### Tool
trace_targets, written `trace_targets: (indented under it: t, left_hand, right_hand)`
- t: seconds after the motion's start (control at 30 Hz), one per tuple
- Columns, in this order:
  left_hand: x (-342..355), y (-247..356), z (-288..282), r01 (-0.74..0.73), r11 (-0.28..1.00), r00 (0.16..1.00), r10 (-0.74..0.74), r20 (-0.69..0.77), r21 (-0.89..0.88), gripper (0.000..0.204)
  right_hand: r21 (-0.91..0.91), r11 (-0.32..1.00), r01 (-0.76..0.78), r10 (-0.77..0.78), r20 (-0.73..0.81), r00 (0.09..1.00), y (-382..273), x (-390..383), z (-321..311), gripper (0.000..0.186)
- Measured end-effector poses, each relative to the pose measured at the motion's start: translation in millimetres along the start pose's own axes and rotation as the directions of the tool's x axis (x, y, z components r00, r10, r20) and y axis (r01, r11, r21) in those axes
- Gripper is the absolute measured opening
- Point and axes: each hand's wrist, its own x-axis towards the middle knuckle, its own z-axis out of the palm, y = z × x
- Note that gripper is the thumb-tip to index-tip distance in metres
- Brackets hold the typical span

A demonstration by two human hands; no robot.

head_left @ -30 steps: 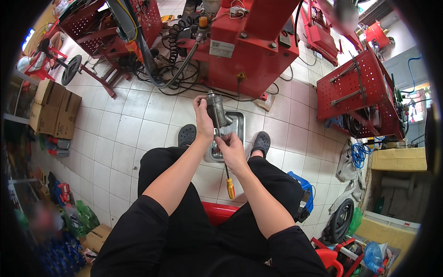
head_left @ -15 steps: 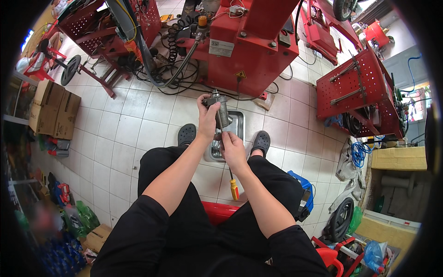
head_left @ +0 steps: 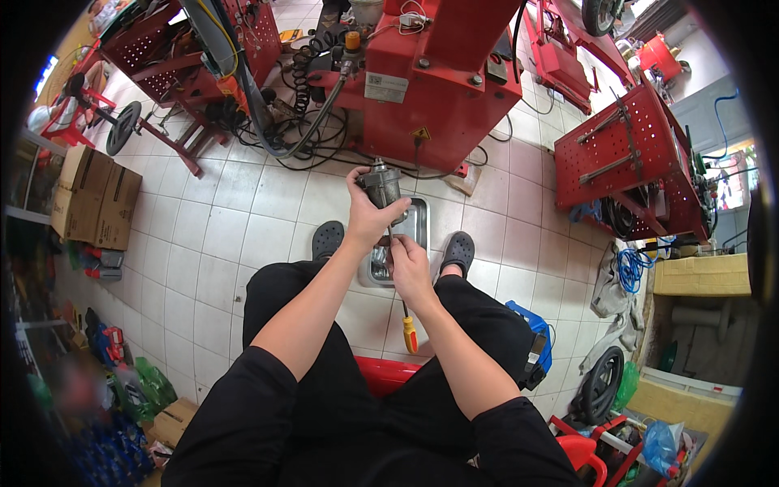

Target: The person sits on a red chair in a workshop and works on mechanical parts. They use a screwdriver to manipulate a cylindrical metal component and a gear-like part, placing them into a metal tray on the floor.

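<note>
My left hand [head_left: 367, 213] is closed round a grey metal cylindrical part [head_left: 383, 183], with a short shaft stub at its upper end. Its thumb reaches across the lower portion of the part. Just below, my right hand [head_left: 410, 266] grips the thin shank of a screwdriver [head_left: 411, 334]. The yellow and red handle hangs down beneath that hand, toward me. The shank's upper end meets the bottom of the part, though the fingers hide the exact contact. Both hands are above a shallow metal tray [head_left: 421, 223] on the tiled floor.
A large red machine [head_left: 438, 122] stands ahead, with black hoses and cables at its left. Red perforated racks [head_left: 596, 154] are at right and far left. Cardboard boxes [head_left: 93, 199] are stacked left. A blue case [head_left: 529, 341] sits beside my right leg.
The metal part has turned a little in my left hand, and the left thumb has slid down and right across it. The screwdriver handle has swung slightly left.
</note>
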Motion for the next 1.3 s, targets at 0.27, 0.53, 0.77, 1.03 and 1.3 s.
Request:
trace_targets:
  t: [0.27,0.53,0.77,1.03,1.3]
  left_hand:
    - [3.3,-0.6,-3.2,0.113,0.969,0.992,-0.123,-0.030,-0.222,0.059]
    - [6.9,4.6,-6.6,0.067,0.975,0.994,-0.085,-0.073,-0.214,0.062]
    - [7.3,-1.0,-11.2,0.016,0.985,0.996,-0.030,-0.079,-0.170,0.070]
    - [7.1,2.2,-13.0,0.129,0.881,0.980,-0.184,-0.078,-0.456,0.045]
    - [9.8,-8.0,-15.4,0.102,0.863,0.989,-0.143,-0.046,-0.495,0.026]
  right_hand:
    - [0.273,0.939,-0.210,0.159,0.199,0.967,-19.8,-5.4,-1.1,0.024]
    - [0.271,0.919,-0.286,0.176,0.367,0.913,-5.4,-8.6,-11.0,0.025]
    - [0.173,0.962,-0.210,0.180,0.171,0.969,-20.8,-13.6,-3.6,0.026]
    - [0.245,0.904,-0.351,0.289,0.258,0.922,-20.4,-13.4,-7.2,0.029]
    - [0.255,0.897,-0.362,0.278,0.310,0.909,-20.9,-12.1,-8.2,0.031]
